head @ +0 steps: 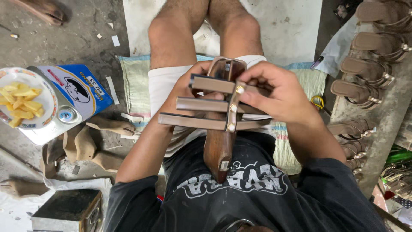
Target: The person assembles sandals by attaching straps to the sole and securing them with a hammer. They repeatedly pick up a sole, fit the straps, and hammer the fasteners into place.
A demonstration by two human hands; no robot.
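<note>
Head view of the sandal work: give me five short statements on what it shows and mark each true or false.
1. Both hands, left hand and right hand, hold the strapped sandal upper on the wooden last. True.
2. The upper has three brown straps joined by a studded cross strip. True.
3. The plate beside the blue tin holds green leaves. False: it holds yellow chips.
4. Finished sandals stand in a row at the right. True.
5. The person wears a white shirt. False: the shirt is black with pale print.
</note>
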